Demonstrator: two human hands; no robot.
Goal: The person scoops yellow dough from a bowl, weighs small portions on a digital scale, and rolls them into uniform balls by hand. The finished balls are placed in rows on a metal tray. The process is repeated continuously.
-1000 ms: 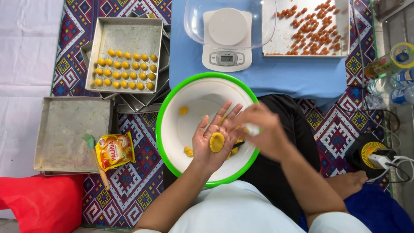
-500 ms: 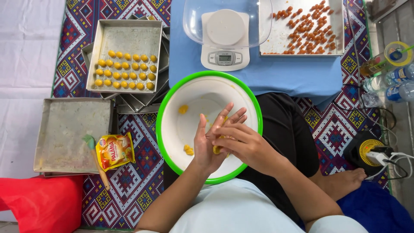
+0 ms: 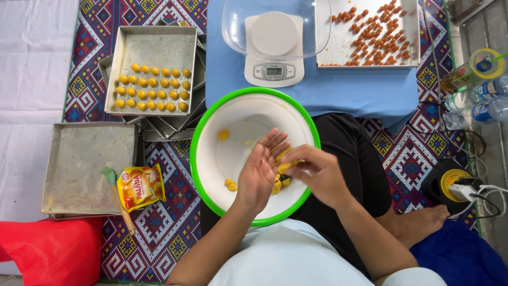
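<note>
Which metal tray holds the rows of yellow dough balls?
The upper-left tray; the tray below it has no balls, and the top-right tray holds scattered brown pieces.

1. Sachet (image 3: 140, 186): yellow and red, crumpled, flat on the patterned mat just beside the lower right corner of the empty metal tray, left of the green-rimmed bowl.
2. Scale screen (image 3: 273, 71): small grey rectangle on the front face of the white kitchen scale, on the blue cloth near its front edge.
3. Bottle label (image 3: 483, 92): blue band round a clear plastic bottle lying at the right edge of the mat.
4. Second bottle label (image 3: 479, 113): blue, on the bottle just below it.
</note>
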